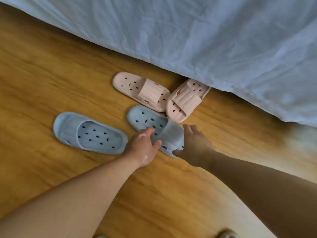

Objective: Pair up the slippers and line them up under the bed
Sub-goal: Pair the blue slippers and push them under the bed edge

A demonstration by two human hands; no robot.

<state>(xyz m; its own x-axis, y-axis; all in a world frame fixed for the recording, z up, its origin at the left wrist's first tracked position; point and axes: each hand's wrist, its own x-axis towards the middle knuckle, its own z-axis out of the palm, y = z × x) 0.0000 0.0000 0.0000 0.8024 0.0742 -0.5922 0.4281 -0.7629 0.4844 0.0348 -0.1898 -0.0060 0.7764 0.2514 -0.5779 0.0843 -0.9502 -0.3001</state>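
Note:
Two pale blue slippers and two pink slippers lie on the wooden floor by the bed. One blue slipper [89, 133] lies apart at the left. The other blue slipper [151, 121] lies in the middle, and both my hands are at its strap end. My left hand [144, 145] rests on its left side with fingers spread. My right hand [192, 143] is spread over its right side. One pink slipper [137, 88] lies above it. The second pink slipper [185, 100] has its heel tucked under the hanging sheet.
The bed's light blue sheet [223, 48] hangs down across the top and right, its edge running diagonally. Bare wooden floor [42, 83] stretches to the left and toward me. Something pale shows at the bottom edge [228, 235].

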